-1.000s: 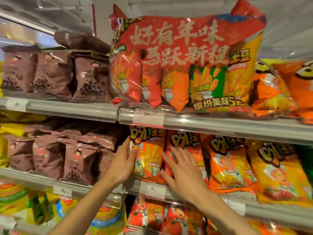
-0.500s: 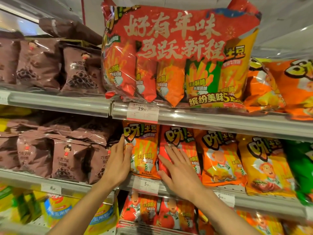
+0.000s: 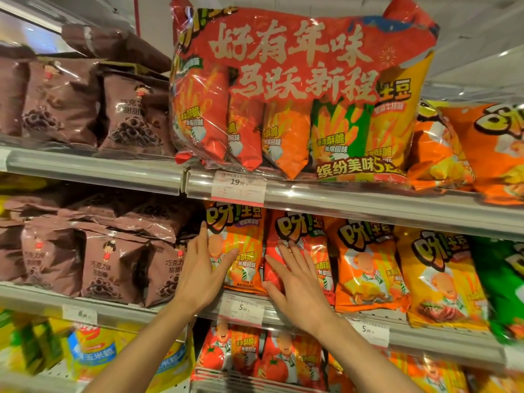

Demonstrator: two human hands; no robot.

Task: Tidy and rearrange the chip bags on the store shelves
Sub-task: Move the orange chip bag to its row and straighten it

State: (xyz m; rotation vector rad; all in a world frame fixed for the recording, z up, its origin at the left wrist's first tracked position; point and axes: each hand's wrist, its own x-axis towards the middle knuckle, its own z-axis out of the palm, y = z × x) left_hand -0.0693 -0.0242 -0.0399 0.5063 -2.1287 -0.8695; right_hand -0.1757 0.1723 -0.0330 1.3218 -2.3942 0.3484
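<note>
The orange chip bag [image 3: 241, 248] stands upright at the left end of the chip row on the middle shelf [image 3: 397, 219], directly under the 19.90 price tag [image 3: 238, 188]. The left hand [image 3: 202, 270] lies against its left front, fingers straight and spread wide, thumb angled across the bag's face. Just right of that bag stands a red chip bag [image 3: 300, 242], and the right hand [image 3: 297, 282] rests flat on it, fingers likewise extended and fanned, pinching nothing. Left of the orange bag sit brown snack bags [image 3: 113, 265]; above it a big multipack [image 3: 297, 92] leans on the upper shelf. The step looks like squaring these two bags: best pressed evenly with flat palms, nudging both faces flush with the shelf lip and keeping them vertical, gently, since puffed bags probably slip or crush.
</note>
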